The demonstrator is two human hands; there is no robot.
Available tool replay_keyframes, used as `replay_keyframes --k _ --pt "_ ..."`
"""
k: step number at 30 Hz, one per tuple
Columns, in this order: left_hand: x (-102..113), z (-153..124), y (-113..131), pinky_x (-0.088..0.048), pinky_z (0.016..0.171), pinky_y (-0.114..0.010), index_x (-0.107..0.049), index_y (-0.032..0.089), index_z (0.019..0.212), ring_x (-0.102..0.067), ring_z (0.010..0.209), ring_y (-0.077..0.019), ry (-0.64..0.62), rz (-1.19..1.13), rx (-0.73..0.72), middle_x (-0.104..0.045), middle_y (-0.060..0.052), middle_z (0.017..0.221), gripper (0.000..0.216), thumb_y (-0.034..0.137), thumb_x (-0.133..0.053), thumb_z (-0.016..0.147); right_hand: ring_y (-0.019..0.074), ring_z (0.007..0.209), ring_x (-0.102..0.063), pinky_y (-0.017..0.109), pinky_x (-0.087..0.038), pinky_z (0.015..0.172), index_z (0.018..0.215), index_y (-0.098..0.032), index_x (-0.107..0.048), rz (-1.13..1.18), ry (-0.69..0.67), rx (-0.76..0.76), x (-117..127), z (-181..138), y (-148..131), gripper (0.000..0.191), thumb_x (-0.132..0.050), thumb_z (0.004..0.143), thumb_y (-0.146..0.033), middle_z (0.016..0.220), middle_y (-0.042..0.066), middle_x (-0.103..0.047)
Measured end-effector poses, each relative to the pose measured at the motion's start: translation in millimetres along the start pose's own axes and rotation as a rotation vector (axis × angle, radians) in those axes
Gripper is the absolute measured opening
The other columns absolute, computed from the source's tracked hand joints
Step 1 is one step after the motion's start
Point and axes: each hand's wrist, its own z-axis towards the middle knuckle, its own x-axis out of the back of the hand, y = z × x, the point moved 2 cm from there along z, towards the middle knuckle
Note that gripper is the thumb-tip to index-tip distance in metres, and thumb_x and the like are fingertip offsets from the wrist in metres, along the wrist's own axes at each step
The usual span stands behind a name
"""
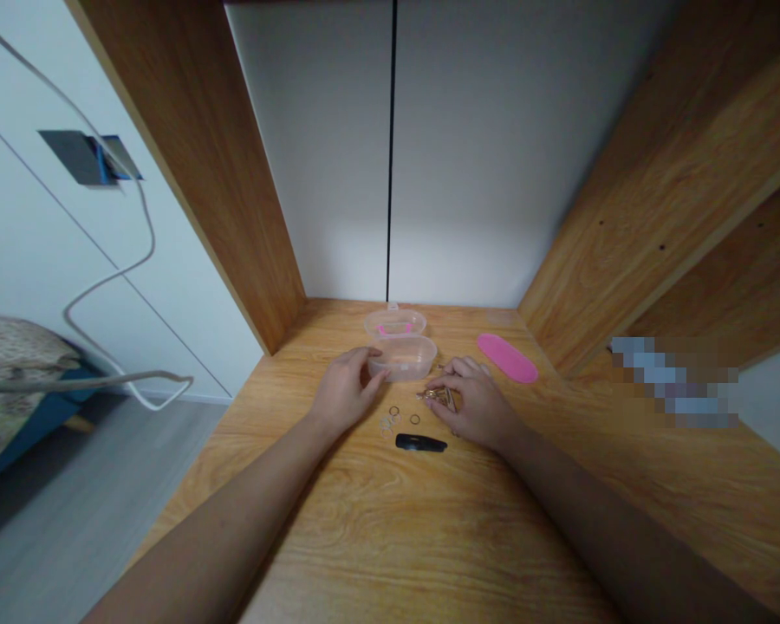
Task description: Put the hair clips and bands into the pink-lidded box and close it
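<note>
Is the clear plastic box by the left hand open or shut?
Open: the clear box's lid lies folded back behind its base.

One camera, worn on the head, gives the single view. It looks forward and steeply down from above the near side of the table (442,537), facing the back panel (481,156). The forearms enter from the bottom corners, and the left hand (344,390) and right hand (477,403) show small near the centre, beyond the bare wood in front. The view is wide, taking in the floor (104,477) at left and the boards (663,182) at right.
</note>
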Motion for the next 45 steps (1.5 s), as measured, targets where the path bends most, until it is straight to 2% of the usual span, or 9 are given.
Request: replay_keyframes --k 6,11,16,24,27,31,33,37,45 --pt "0.4 -0.1 0.7 -0.054 0.097 -0.043 -0.062 0.02 0.115 -0.067 0.108 -0.0255 0.004 0.001 -0.01 -0.071 -0.009 0.118 0.027 0.033 -0.063 0.092 0.0238 0.099 -0.058 0.042 -0.045 0.09 0.087 -0.026 -0.074 0.107 -0.012 0.067 -1.1 0.0 0.4 0.006 -0.071 0.085 -0.03 0.099 0.005 -0.065" --pt "0.8 -0.1 1.5 -0.054 0.097 -0.043 -0.062 0.02 0.116 -0.068 0.107 -0.0255 -0.005 0.006 0.0 -0.072 -0.009 0.116 0.027 0.033 -0.063 0.092 0.0263 0.106 -0.058 0.045 -0.044 0.093 0.103 -0.026 -0.073 0.1 -0.017 0.064 -1.7 -0.3 1.6 0.021 -0.073 0.083 -0.034 0.11 0.008 -0.066" --pt "0.9 -0.1 1.7 -0.054 0.097 -0.043 -0.062 0.02 0.115 -0.068 0.107 -0.0257 -0.008 0.014 0.007 -0.072 -0.009 0.116 0.027 0.033 -0.063 0.092 0.0251 0.107 -0.057 0.045 -0.041 0.096 0.097 -0.028 -0.074 0.107 -0.08 0.078 -1.9 -0.1 -0.1 0.012 -0.069 0.088 -0.035 0.108 0.006 -0.068" --pt "0.2 0.3 1.4 -0.054 0.098 -0.043 -0.063 0.02 0.114 -0.067 0.108 -0.0255 0.002 0.001 -0.001 -0.072 -0.009 0.116 0.026 0.034 -0.063 0.092 0.0248 0.112 -0.059 0.045 -0.041 0.098 0.107 -0.028 -0.07 0.184 -0.083 0.169 1.0 0.5 -2.2 0.017 -0.061 0.096 -0.037 0.111 0.005 -0.073" --pt "0.6 0.7 1.2 -0.054 0.097 -0.043 -0.063 0.02 0.114 -0.068 0.107 -0.0255 0.0 0.005 0.003 -0.072 -0.009 0.116 0.026 0.034 -0.064 0.092 0.0247 0.106 -0.062 0.044 -0.044 0.095 0.106 -0.027 -0.071 0.209 0.028 0.111 3.2 1.7 1.2 0.018 -0.062 0.095 -0.038 0.105 0.006 -0.074" --pt "1.7 0.9 1.2 -0.054 0.097 -0.044 -0.063 0.02 0.114 -0.068 0.106 -0.0258 0.002 0.008 -0.002 -0.072 -0.009 0.116 0.027 0.034 -0.064 0.092 0.0266 0.096 -0.064 0.044 -0.047 0.088 0.104 -0.024 -0.073 0.097 0.222 -0.092 6.0 3.3 16.5 0.021 -0.062 0.093 -0.039 0.1 0.008 -0.075" --pt "1.9 0.8 1.1 -0.055 0.096 -0.044 -0.063 0.019 0.114 -0.068 0.105 -0.0258 -0.002 0.01 0.002 -0.072 -0.009 0.115 0.026 0.034 -0.063 0.092 0.0281 0.096 -0.063 0.044 -0.047 0.087 0.101 -0.023 -0.074 0.015 0.273 -0.186 6.0 3.1 25.3 0.024 -0.062 0.093 -0.042 0.099 0.009 -0.075" --pt "1.8 0.4 1.3 -0.055 0.095 -0.044 -0.063 0.02 0.114 -0.068 0.105 -0.0258 -0.007 0.006 0.002 -0.072 -0.009 0.115 0.026 0.034 -0.063 0.092 0.0285 0.096 -0.062 0.043 -0.046 0.087 0.099 -0.022 -0.075 -0.075 0.248 -0.264 2.0 2.1 36.3 0.025 -0.064 0.092 -0.043 0.098 0.008 -0.076" --pt "1.2 0.4 0.5 -0.055 0.095 -0.043 -0.062 0.019 0.114 -0.068 0.104 -0.0258 -0.005 0.015 -0.001 -0.072 -0.009 0.114 0.027 0.035 -0.063 0.092 0.0271 0.094 -0.061 0.043 -0.046 0.086 0.099 -0.023 -0.077 -0.104 0.177 -0.242 -3.7 3.5 41.4 0.021 -0.064 0.091 -0.039 0.097 0.008 -0.074"
